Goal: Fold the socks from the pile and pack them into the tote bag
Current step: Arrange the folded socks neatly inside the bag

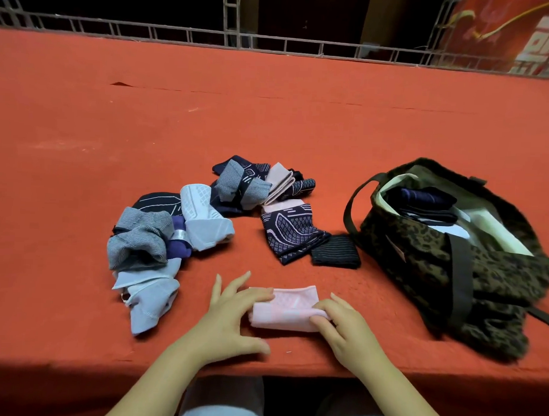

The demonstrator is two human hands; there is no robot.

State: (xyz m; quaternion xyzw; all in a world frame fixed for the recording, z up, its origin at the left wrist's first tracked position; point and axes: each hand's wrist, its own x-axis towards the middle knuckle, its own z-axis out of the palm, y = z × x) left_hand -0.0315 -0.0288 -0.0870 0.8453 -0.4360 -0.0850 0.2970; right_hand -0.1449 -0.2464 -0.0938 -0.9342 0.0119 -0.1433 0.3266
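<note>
A folded pink sock (287,308) lies near the table's front edge. My left hand (232,315) rests on its left end with fingers spread and fairly straight. My right hand (345,330) pinches its right end with curled fingers. Behind lies a loose pile of socks (172,232) in grey, white, purple and navy patterns. A navy patterned folded sock (292,233) and a small black folded sock (335,252) lie beside the leopard-print tote bag (427,260) at the right, which stands open with dark folded socks (422,202) inside.
The table is covered with an orange-red cloth (270,120). A metal truss rail (229,35) runs along its far edge. The front edge is just below my wrists, with my knees under it.
</note>
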